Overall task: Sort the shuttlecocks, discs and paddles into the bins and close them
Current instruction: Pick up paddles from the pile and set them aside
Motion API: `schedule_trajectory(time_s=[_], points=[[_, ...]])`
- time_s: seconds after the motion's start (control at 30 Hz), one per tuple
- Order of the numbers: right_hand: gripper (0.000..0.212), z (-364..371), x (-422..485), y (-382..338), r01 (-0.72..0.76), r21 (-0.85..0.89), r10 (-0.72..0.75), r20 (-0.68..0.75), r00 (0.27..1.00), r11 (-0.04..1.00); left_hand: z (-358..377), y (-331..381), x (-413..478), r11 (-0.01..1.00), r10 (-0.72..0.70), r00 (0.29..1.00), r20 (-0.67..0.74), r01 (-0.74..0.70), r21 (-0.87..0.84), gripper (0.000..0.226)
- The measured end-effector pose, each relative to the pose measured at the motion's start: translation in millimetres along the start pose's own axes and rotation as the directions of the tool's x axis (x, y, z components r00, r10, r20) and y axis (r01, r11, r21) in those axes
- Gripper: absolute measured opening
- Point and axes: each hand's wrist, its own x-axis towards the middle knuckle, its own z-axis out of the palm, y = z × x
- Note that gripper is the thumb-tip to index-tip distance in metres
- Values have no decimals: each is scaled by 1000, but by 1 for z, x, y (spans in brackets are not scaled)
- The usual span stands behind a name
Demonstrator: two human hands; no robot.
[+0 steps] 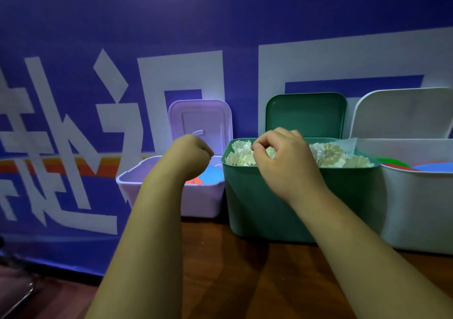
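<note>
Three open bins stand in a row against the blue wall. The purple bin (137, 175) on the left holds blue and red pieces. My left hand (193, 155) hovers over it, curled into a fist with nothing visible in it. The green bin (294, 201) in the middle is piled to the rim with white shuttlecocks (333, 155). My right hand (282, 158) is over its left half, fingers curled down among the shuttlecocks; whether it grips one is hidden. The white bin (416, 208) on the right holds green, red and blue discs (431, 166).
All three lids stand upright against the wall: purple lid (201, 119), green lid (306, 115), white lid (404, 113). The bins sit on a brown wooden table (220, 269) close to the blue and white wall banner (73, 122).
</note>
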Motion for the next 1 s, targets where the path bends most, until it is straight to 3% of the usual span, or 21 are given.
schedule_trajectory(time_s=[0.17,0.23,0.37,0.47,0.53,0.63,0.8,0.87,1.0], points=[[16,-35,-1,-3,-68,18,69,-42,997,997,-3,44,-15,983,146,975,-168,-163,-88,29],[16,-57,-4,-1,-83,6,83,-43,996,997,0,69,-31,958,240,955,-175,-262,-114,30],[12,-115,-25,24,-89,-85,82,-84,993,992,15,115,-65,899,382,922,-63,-387,-207,33],[9,-172,-51,55,-199,-132,188,-92,978,971,37,149,-96,842,477,875,80,-429,-327,33],[8,-208,-72,83,-331,-172,316,-107,943,928,59,173,-117,815,545,812,209,-454,-360,32],[8,-258,-110,125,-503,-204,477,-167,863,840,98,210,-145,776,631,648,426,-520,-358,31],[10,-326,-169,174,-605,-392,589,-178,789,693,174,276,-171,736,616,455,643,-624,-263,24],[11,-349,-190,187,-639,-467,629,-202,751,612,210,305,-180,692,581,415,700,-705,-157,45],[28,-385,-232,210,-695,-602,672,-328,664,393,282,346,-204,756,461,412,786,-647,-105,94]])
